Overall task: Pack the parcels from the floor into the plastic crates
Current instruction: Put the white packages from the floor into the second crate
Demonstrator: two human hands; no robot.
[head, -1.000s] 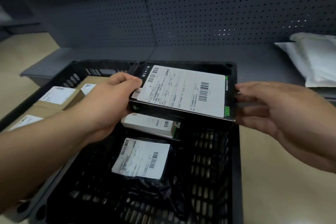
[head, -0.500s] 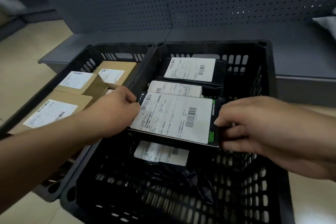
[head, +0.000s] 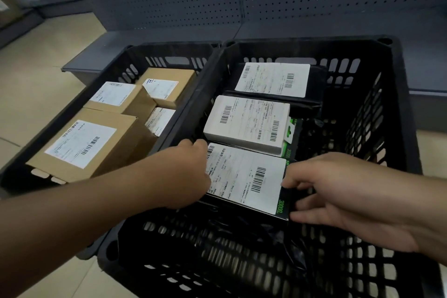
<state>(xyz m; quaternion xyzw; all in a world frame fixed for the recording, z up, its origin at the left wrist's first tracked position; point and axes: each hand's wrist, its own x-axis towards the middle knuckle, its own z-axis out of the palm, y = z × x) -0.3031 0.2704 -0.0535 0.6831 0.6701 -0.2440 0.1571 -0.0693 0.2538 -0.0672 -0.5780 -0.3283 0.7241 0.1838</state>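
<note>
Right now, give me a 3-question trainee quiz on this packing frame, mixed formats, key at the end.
1. True or false: both hands are on the black box with the label.
2. Multiple choice: the brown cardboard boxes sit in (A) the left crate, (B) the right crate, (C) the floor.
3. Fill in: the white box lies between the held box and the ___ parcel at the far wall.

Key
1. True: left hand at its left edge, right hand at its right edge.
2. A
3. black

Black slotted crates (head: pixel 399 109), tan boxes (head: pixel 82 145) w/ white barcode labels (head: pixel 246 176)
</note>
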